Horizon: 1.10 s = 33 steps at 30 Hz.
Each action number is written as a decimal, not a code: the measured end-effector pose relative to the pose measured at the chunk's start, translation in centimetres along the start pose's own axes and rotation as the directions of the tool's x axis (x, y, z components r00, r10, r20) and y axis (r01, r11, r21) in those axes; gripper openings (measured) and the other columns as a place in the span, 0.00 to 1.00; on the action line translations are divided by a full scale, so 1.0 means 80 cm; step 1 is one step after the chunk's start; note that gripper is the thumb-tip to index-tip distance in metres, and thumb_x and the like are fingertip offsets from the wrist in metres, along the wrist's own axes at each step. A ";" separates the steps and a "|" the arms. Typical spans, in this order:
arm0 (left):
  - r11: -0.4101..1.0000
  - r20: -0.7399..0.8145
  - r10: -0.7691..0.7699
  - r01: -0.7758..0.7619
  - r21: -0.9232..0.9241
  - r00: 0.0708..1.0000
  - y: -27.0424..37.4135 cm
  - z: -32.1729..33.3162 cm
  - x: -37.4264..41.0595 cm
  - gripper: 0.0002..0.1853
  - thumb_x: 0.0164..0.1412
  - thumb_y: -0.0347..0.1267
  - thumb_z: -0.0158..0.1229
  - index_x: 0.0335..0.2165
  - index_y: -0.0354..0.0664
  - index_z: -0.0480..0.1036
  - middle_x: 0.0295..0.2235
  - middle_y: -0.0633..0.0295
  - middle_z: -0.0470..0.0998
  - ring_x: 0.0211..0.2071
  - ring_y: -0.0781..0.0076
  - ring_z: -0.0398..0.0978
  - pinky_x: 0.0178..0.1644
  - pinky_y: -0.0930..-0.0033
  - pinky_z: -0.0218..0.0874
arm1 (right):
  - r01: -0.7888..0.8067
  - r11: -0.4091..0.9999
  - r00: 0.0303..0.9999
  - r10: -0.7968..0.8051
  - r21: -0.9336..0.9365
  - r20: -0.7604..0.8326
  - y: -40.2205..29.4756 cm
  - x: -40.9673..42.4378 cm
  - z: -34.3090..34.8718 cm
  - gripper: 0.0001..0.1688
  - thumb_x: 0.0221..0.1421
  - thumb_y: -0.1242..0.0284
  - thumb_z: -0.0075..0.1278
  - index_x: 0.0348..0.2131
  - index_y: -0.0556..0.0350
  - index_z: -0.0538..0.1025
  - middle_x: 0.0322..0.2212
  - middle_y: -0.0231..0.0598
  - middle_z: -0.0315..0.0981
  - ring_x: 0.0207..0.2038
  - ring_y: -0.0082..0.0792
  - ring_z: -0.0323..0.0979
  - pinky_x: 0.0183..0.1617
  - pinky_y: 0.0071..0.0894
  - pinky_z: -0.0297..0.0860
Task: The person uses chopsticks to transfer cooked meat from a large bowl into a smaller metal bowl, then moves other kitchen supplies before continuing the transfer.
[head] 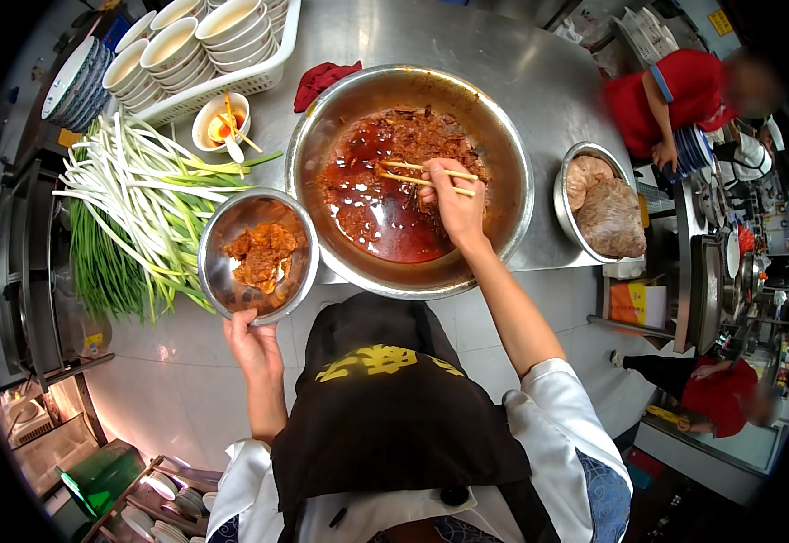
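My right hand [457, 202] grips a pair of wooden chopsticks [428, 175]. Their tips point down at the reddish-brown minced mixture [435, 136] and dark red oil [381, 203] inside a large stainless steel basin [513, 183]. By its near rim, my left hand [255, 343] holds a small steel bowl [208, 258], its thumb over the edge. Orange-brown saucy pieces [263, 256] lie in this bowl. It is beside the basin's left side, over the counter's front edge. Whether the chopstick tips hold anything cannot be made out.
Spring onions [143, 203] overhang the steel counter [401, 34] at left. Behind them are a white crate [259, 78] of stacked bowls and a small sauce bowl [221, 122]. A red cloth [323, 83] touches the basin; meat [608, 217] fills a bowl at right. One person [673, 95] carries plates; another [713, 394] stands farther off.
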<state>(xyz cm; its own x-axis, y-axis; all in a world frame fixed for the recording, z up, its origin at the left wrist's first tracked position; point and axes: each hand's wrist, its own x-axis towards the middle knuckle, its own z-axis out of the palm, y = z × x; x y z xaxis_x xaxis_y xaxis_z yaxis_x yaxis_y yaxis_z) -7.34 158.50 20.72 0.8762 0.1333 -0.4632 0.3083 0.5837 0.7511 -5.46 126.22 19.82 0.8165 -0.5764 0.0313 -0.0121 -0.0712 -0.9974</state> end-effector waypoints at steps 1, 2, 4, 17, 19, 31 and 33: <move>1.000 0.010 0.004 -0.004 0.001 1.000 0.000 0.000 0.000 0.29 0.43 0.21 0.44 0.49 0.36 0.57 0.47 0.54 0.63 0.46 0.60 0.66 0.45 0.57 0.66 | -0.007 1.000 1.000 0.007 -0.008 0.010 0.001 0.000 0.003 0.12 0.56 0.71 0.45 0.32 0.64 0.74 0.22 0.35 0.71 0.20 0.20 0.69 0.23 0.17 0.67; 1.000 0.019 0.008 -0.008 0.003 1.000 0.000 -0.001 0.000 0.29 0.43 0.21 0.44 0.49 0.36 0.57 0.46 0.54 0.63 0.46 0.60 0.66 0.45 0.58 0.66 | -0.014 1.000 1.000 0.014 -0.016 0.021 0.004 0.000 0.007 0.12 0.56 0.72 0.45 0.32 0.64 0.74 0.22 0.35 0.71 0.20 0.20 0.69 0.23 0.17 0.68; 1.000 0.025 0.018 -0.018 0.007 1.000 -0.001 0.002 -0.001 0.28 0.43 0.21 0.44 0.49 0.36 0.57 0.46 0.54 0.63 0.45 0.60 0.66 0.45 0.58 0.66 | -0.006 0.999 1.000 0.007 -0.045 0.023 0.014 0.002 0.009 0.12 0.56 0.72 0.45 0.31 0.66 0.74 0.21 0.36 0.72 0.20 0.21 0.70 0.24 0.18 0.69; 0.999 0.120 -0.037 0.034 0.028 0.992 -0.007 0.028 -0.010 0.29 0.44 0.20 0.44 0.50 0.38 0.56 0.47 0.56 0.63 0.45 0.62 0.66 0.45 0.60 0.66 | -0.025 0.981 0.984 0.058 0.191 -0.171 0.012 0.008 -0.046 0.11 0.57 0.73 0.43 0.31 0.66 0.72 0.23 0.40 0.71 0.20 0.25 0.70 0.24 0.20 0.70; 0.999 0.118 -0.051 0.049 0.021 0.992 -0.008 0.034 -0.015 0.28 0.45 0.20 0.44 0.49 0.38 0.56 0.46 0.56 0.64 0.45 0.62 0.67 0.45 0.60 0.66 | -0.027 0.968 0.983 0.071 0.250 -0.167 0.008 0.004 -0.047 0.11 0.57 0.73 0.43 0.31 0.66 0.72 0.23 0.40 0.71 0.20 0.25 0.70 0.24 0.20 0.70; 0.994 0.168 -0.099 0.089 0.067 0.981 -0.020 0.045 -0.016 0.31 0.44 0.18 0.43 0.51 0.37 0.54 0.48 0.55 0.62 0.45 0.62 0.66 0.44 0.61 0.67 | -0.192 0.899 0.951 0.073 0.392 0.300 -0.091 -0.080 0.003 0.14 0.58 0.70 0.40 0.34 0.64 0.71 0.28 0.44 0.71 0.22 0.25 0.70 0.23 0.21 0.70; 0.993 0.181 -0.097 0.084 0.079 0.979 -0.021 0.044 -0.016 0.31 0.43 0.18 0.43 0.51 0.37 0.54 0.48 0.55 0.62 0.45 0.62 0.67 0.44 0.61 0.67 | -0.095 0.889 0.985 0.017 0.447 0.174 -0.093 -0.061 -0.015 0.13 0.58 0.71 0.40 0.33 0.65 0.71 0.26 0.43 0.71 0.21 0.26 0.70 0.23 0.22 0.70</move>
<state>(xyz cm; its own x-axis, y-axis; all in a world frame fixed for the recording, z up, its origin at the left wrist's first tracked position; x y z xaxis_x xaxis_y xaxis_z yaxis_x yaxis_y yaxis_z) -7.64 154.56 21.71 0.8948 -0.0710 -0.4408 0.4087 0.5278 0.7446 -10.03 128.56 27.16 0.9040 -0.4275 0.0022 0.1702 0.3552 -0.9192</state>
